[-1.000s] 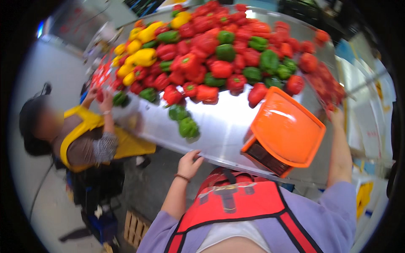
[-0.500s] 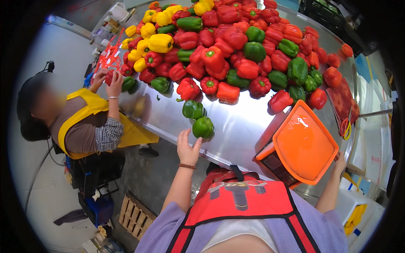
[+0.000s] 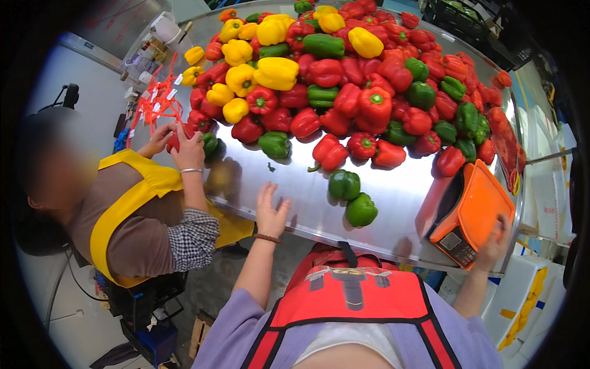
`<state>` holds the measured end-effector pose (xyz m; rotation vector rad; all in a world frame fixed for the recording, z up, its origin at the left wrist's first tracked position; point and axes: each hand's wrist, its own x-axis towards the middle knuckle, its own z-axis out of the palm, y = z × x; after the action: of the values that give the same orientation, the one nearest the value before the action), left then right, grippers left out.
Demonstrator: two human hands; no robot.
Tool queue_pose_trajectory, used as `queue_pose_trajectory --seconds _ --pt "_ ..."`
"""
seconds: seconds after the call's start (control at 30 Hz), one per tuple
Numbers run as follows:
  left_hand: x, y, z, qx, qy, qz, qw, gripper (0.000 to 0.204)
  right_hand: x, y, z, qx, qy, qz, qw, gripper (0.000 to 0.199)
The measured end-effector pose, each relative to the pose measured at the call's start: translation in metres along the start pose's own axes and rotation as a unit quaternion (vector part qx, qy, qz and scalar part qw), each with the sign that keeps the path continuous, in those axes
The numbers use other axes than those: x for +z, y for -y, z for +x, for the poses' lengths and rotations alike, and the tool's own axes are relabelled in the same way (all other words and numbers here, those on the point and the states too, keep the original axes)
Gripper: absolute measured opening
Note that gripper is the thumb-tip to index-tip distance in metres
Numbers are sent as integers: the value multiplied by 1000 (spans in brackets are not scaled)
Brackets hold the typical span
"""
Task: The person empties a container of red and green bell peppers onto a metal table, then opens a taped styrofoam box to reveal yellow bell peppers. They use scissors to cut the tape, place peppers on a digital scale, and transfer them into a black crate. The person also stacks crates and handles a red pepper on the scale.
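My left hand is open with its fingers spread, above the front edge of the metal table, holding nothing. Two green bell peppers lie to its right: one green pepper nearer me, another touching it from behind. On the table's right end stands a scale with an orange pan and a dark keypad at its front. My right hand is at the pan's right edge, slightly blurred, fingers loosely extended. Whether it touches the pan is hard to see.
A large heap of red peppers, with yellow peppers and green ones mixed in, covers the table's back. A co-worker in a yellow apron stands at left, hands on a red pepper. Red straps lie beyond. Scissors lie at the far right.
The view has shifted left, so the peppers appear further right. The orange pan has tipped from facing me to flatter, uncovering the keypad. My right hand has come into view from behind the pan.
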<state>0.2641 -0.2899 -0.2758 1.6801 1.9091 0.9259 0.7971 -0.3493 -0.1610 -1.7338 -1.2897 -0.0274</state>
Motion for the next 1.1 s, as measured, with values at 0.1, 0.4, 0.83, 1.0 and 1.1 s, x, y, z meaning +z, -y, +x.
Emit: queue_pose_trajectory --seconds 0.1,0.4,0.83,1.0,1.1 --pt "-37 49 7 -58 -53 -16 997 47 73 68 -27 -51 225 -13 973 20" --pt "-70 95 2 -70 -64 -26 995 42 43 9 8 -47 50 -124 990 28" --pt "19 -18 -11 -75 60 -197 976 45 -122 -270 64 417 56 -190 887 64" --pt "89 -125 -27 259 166 -127 943 46 -113 -230 53 518 63 104 847 61" --pt "129 -176 -35 245 277 -182 911 52 -118 -234 49 505 59 131 851 58"
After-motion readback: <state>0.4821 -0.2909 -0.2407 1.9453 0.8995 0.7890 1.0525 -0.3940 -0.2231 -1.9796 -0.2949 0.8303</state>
